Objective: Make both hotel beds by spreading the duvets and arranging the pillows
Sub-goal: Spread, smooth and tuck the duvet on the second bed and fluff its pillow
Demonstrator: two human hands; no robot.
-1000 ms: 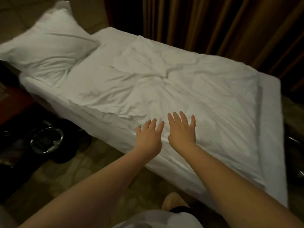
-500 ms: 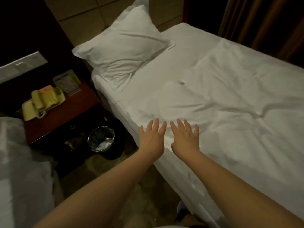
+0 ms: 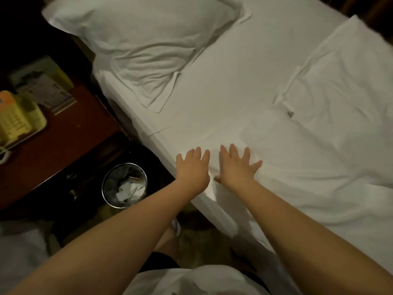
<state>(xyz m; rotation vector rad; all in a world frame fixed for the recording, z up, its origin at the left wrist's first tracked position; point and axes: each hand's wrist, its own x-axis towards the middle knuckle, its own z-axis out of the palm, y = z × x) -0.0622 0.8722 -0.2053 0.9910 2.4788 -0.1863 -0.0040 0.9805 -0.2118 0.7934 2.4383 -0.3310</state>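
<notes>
**Legible text: none**

Phone point(image 3: 19, 120) on nightstand point(image 3: 70, 133): keypad rows show, but the digits are blurred and unreadable.
Card point(image 3: 42, 90) behind phone: printed blocks, too blurred to read.
Duvet point(image 3: 319, 145): small dark mark point(image 3: 290, 113) by a seam, too small to tell whether it is print.

The duvet point(image 3: 319, 156) was matt cloth, soft and full of creases. The pillow point(image 3: 138, 28) had the same matt cloth, wrinkled at its loose end. The sheet point(image 3: 223, 71) was smoother cloth, almost flat. The nightstand point(image 3: 70, 141) was wood with a slight gloss. The bin point(image 3: 125, 164) was shiny metal, with crumpled paper point(image 3: 124, 189) inside. The phone point(image 3: 19, 120) looked like plastic, a little glossy.
</notes>
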